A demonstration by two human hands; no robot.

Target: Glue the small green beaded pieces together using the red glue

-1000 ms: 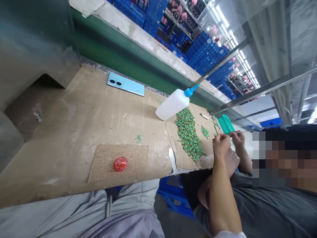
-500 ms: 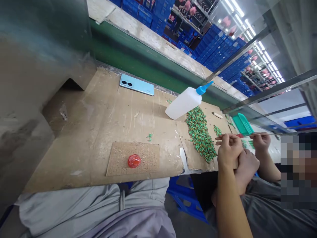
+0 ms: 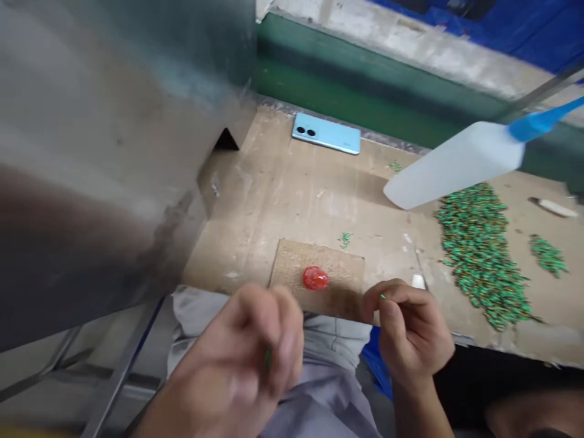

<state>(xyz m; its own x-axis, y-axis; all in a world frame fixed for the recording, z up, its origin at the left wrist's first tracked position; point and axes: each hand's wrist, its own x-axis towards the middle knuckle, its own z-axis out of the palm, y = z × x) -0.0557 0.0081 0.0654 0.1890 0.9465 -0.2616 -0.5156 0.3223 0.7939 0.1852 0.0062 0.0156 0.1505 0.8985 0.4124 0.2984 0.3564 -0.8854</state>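
Starting at the left edge, a grey metal housing overhangs the cardboard-covered tabletop. Below the tabletop's near edge, over the lap, the left hand is blurred and clenched, fingers curled inward; a green speck shows between the fingertips, too blurred to identify. A brown pad lies at the near edge and carries a red cap. A light blue phone lies face down at the far edge. The right hand is at the near edge, just right of the pad, with thumb and forefinger pinched on a small green bead. A white squeeze bottle with a blue nozzle lies tilted, right of centre. A large heap of green beads spreads toward the right edge, with a smaller cluster beside it.
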